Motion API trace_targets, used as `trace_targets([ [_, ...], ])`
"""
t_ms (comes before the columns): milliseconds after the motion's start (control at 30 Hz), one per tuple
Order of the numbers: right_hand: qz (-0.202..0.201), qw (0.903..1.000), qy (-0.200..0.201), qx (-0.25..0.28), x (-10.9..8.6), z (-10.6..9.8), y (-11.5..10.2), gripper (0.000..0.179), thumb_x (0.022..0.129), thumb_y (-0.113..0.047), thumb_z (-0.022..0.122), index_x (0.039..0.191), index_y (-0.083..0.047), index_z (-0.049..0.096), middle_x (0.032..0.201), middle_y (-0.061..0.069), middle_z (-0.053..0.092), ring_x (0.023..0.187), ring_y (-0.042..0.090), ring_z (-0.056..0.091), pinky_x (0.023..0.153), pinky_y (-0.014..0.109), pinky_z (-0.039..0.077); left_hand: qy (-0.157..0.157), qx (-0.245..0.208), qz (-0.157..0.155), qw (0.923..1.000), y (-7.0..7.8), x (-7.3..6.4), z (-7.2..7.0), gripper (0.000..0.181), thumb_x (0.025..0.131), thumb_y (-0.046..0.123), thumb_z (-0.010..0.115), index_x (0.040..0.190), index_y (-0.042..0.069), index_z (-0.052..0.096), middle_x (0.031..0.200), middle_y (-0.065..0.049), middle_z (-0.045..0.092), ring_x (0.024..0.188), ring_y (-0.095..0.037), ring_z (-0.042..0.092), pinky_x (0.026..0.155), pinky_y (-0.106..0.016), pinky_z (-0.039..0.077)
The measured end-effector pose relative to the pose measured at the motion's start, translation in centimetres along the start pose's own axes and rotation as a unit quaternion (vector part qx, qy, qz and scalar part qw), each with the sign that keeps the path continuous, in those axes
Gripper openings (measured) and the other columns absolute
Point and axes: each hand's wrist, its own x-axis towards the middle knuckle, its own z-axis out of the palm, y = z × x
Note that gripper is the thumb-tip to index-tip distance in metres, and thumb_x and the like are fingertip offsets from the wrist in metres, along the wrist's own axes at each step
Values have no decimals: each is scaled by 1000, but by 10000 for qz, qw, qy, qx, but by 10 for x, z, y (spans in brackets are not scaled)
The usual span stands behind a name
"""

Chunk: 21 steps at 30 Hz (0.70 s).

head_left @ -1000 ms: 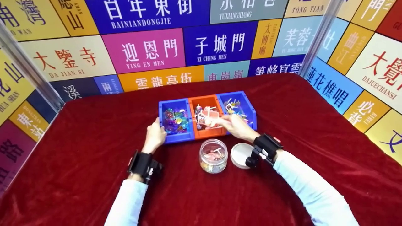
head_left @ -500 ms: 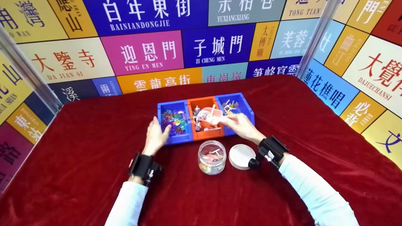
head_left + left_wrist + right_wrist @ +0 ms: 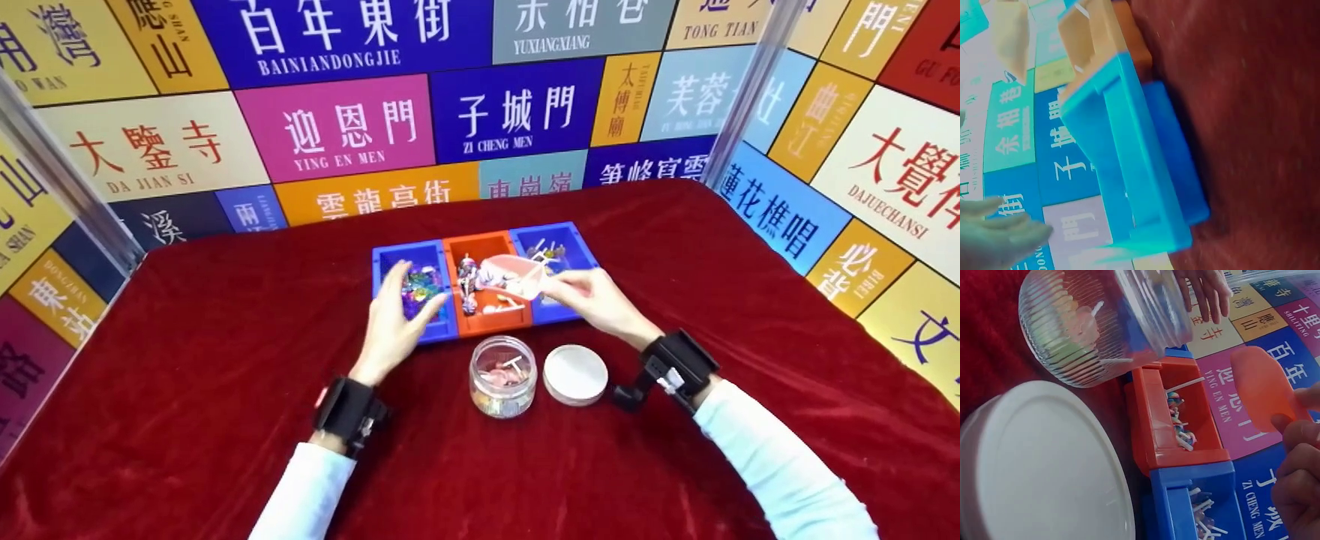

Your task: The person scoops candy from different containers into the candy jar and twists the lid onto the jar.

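My right hand (image 3: 606, 304) pinches the handle of a pink scoop (image 3: 508, 268) above the orange bin (image 3: 491, 327). Whitish pieces lie in the scoop's bowl in the head view; the right wrist view shows the scoop (image 3: 1258, 388) from below. Inside the orange bin are wrapped lollipops (image 3: 1176, 405) with white sticks. My left hand (image 3: 390, 326) hovers by the left blue bin (image 3: 427, 337), thumb and fingers spread, holding nothing. Colourful clear gem-like pieces (image 3: 421, 289) fill that bin. In the left wrist view, the left hand's fingers (image 3: 1005, 233) appear apart from the bin.
Nearer the person stand a clear jar (image 3: 502, 401) with pink and pale contents and, to its right, a white lid (image 3: 575, 373) lying flat. The right blue bin (image 3: 589, 262) holds more sticks. Red cloth (image 3: 465, 480) covers the table; printed panels (image 3: 337, 124) enclose it.
My left hand has let go of the left bin's side and risen rightward above it, fingers spreading. The right hand has lifted the loaded scoop and shifted slightly right.
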Motion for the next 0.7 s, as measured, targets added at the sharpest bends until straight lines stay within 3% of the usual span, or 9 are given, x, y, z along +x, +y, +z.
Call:
trace_targets([
  [133,-143,9996,-127,-187,-9,-7,-1,19,86,-9,57,95,5,66,74,-1,56,68,4,47,62,16,38,-568,-864,-142,9945,6,-4,1,60,80,24,67,128,-2,43,126,-21,48,118,-29,44,99,-37,35],
  [267,-214,9987,-411,-194,-16,-14,1,16,86,-8,57,91,5,66,62,-6,47,57,3,40,51,16,32,-1481,-1549,-264,9764,10,-9,2,63,79,22,67,131,-1,39,128,-19,46,118,-28,44,97,-41,37],
  [400,-269,9967,-746,-148,-19,-18,12,15,85,-8,58,88,5,66,53,-8,33,48,1,31,44,18,24,-2313,-1716,-121,9576,12,-14,5,70,77,25,69,133,1,36,131,-17,44,120,-30,42,99,-44,33],
  [567,-283,9944,-1004,-197,-22,-22,26,15,85,-11,59,91,-1,68,64,-6,53,59,2,44,55,15,39,-3134,-1727,21,9338,13,-20,10,82,70,30,74,136,4,32,134,-15,41,122,-31,39,101,-44,32],
  [700,-396,9913,-1225,-258,-26,-26,25,14,85,-16,60,90,-7,70,80,5,66,71,5,54,68,19,47,-3656,-1725,127,9145,16,-24,13,87,68,26,77,137,3,29,136,-15,38,123,-29,39,99,-41,34],
])
